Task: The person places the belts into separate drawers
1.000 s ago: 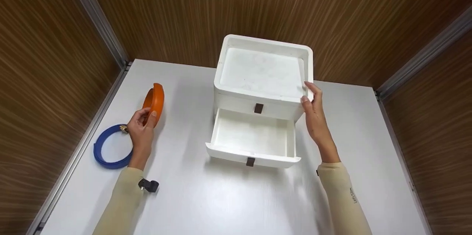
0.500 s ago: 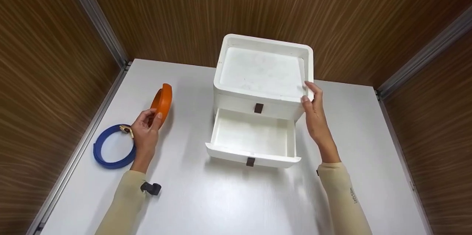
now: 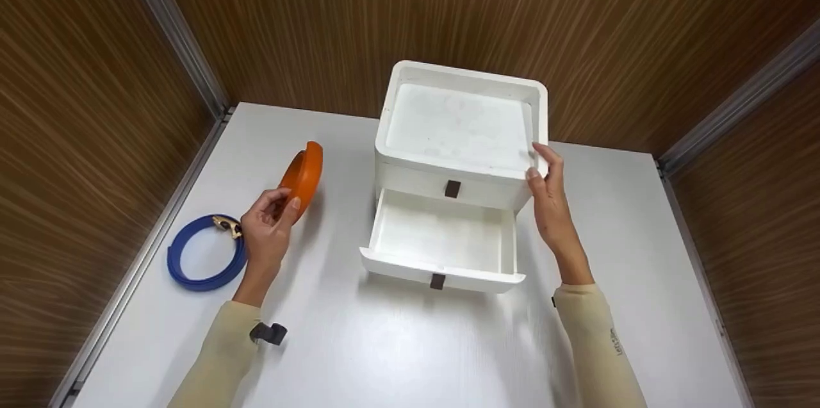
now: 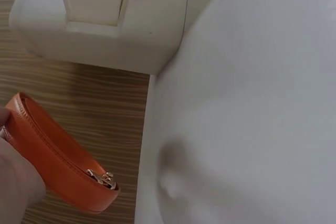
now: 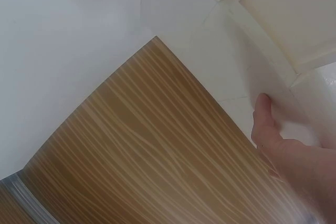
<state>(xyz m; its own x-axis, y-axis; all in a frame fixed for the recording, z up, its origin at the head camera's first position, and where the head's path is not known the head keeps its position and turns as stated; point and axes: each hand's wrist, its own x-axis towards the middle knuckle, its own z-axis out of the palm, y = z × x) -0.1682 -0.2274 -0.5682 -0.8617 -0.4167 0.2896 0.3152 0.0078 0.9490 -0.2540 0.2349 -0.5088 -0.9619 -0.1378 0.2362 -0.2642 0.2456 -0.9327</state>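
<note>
From my feed, the left hand (image 3: 266,226) holds the coiled orange belt (image 3: 311,174), pinched between thumb and fingers at its near end — raised, it seems, above the left part of the bench (image 3: 346,350), between the blue belt (image 3: 204,284) and the white drawer box (image 3: 461,169). The right hand (image 3: 552,200) grips the drawer box at its near right corner; the lower drawer (image 3: 397,262) stands open toward the near side. I judge the orange belt light and bendy, perhaps slippery on its smooth face; I'd pinch across all its layers, or the coil may spring loose. It's tilted up on edge, opening leftward, long axis running far and slightly right — buckle (image 4: 102,179) at the end away from the fingers.
</note>
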